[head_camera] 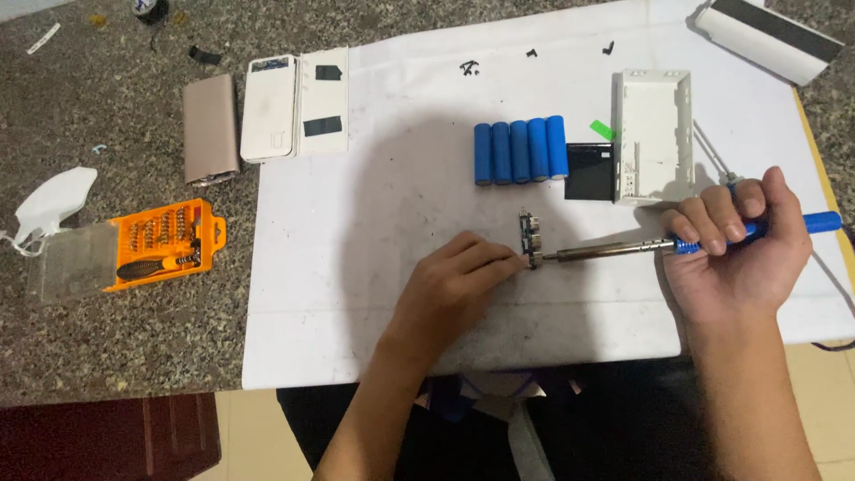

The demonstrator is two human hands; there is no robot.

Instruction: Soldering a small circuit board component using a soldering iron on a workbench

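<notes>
Left hand pinches the small circuit board flat mid-sheet so it can't skate. Right hand fisted round the blue soldering iron, tip on the board's edge. Blue cells parked toward the white sheet's far edge.

On the white sheet, near its middle: a small circuit board, left hand just left of it, soldering iron touching from the right, held in the right hand. Behind the board, a row of cylindrical cells; right of those, an open casing. Off the sheet's left edge, on the table: a screwdriver bit set.
</notes>
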